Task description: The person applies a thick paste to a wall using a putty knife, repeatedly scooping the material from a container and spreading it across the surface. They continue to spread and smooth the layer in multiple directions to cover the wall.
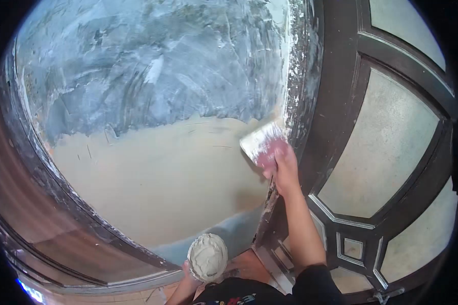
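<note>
My right hand is wrapped round the reddish handle of a wide putty knife. White filler coats its blade, which lies close against the wall near the right-hand frame. At the bottom, my left hand holds a round tub of putty, its fingers partly hidden underneath. Pale, thick putty fills the tub. Smooth beige filler covers the lower part of the wall, with a few thin scratch marks. Above a ragged edge, the upper wall is streaked blue-grey.
A dark wooden frame smeared with white runs down the right of the wall, beside a dark panelled door. Another smeared frame curves along the left. Floor tiles show at the bottom.
</note>
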### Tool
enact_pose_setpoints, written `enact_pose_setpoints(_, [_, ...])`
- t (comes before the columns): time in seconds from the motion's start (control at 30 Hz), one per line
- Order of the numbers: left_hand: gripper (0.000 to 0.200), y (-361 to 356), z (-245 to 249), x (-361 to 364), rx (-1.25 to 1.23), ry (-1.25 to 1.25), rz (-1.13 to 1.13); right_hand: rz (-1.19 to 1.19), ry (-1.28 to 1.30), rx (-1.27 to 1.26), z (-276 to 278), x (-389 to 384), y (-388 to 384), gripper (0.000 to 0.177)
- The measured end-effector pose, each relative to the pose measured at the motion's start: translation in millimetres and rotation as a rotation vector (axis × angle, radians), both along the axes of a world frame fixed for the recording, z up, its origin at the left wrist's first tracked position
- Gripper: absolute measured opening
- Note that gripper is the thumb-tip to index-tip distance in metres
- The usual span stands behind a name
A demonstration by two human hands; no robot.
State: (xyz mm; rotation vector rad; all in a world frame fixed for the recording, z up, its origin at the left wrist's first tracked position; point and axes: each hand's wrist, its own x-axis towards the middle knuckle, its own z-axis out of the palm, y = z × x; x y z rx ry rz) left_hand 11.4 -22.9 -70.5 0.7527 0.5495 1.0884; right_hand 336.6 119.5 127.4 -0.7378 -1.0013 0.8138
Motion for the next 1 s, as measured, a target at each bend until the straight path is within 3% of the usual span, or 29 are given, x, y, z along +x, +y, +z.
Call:
enact_pose_setpoints(0.13, [0.105,-2,3,14,0.004,0.076,-0.006,0.006,0.020,-0.065,-6,-3,23,0.030])
enact_pose_setpoints(0.27, [0.106,-1,0,21,0.008,0.124,0.013,0.069,0.175,-0.158,-107,1,17,0.032])
enact_pose_setpoints(0.33, [0.106,-3,-14,21,-0.042,-0.105,0.052,0.083,0.196,-0.262,-141,1,-6,0.034])
enact_pose_setpoints(0.4, [0.105,-1,-11,24,-0.052,-0.106,0.100,-0.096,0.254,-0.377,-148,2,-17,0.020])
enact_pose_setpoints(0.43, [0.105,0,7,28,-0.044,-0.139,0.103,-0.073,0.245,-0.381,-135,6,-20,0.020])
enact_pose_setpoints(0.53, [0.107,3,13,32,-0.058,-0.271,0.125,0.018,0.082,-0.230,-83,21,-29,0.017])
enact_pose_setpoints(0.6, [0.108,31,49,50,0.072,-0.306,0.114,0.113,-0.255,-0.139,-54,24,-34,0.022])
enact_pose_setpoints(0.63, [0.109,36,60,53,0.136,-0.321,0.107,0.084,-0.282,0.015,-50,18,-32,0.020])
enact_pose_setpoints(0.67, [0.109,38,69,54,0.199,-0.335,0.099,0.102,-0.286,0.015,-43,19,-35,0.020])
enact_pose_setpoints(0.73, [0.110,55,96,64,0.329,-0.359,0.084,-0.022,-0.731,0.093,-21,21,-48,0.019])
enact_pose_setpoints(0.8, [0.112,53,103,65,0.455,-0.378,0.068,-0.021,-0.800,0.085,0,15,-62,0.020])
enact_pose_setpoints(0.9, [0.119,56,113,74,0.447,-0.395,0.079,-0.005,-1.035,0.085,23,6,-76,0.022])
enact_pose_setpoints(1.0, [0.118,52,113,79,0.487,-0.317,0.113,-0.062,-1.149,0.256,28,2,-79,0.018])
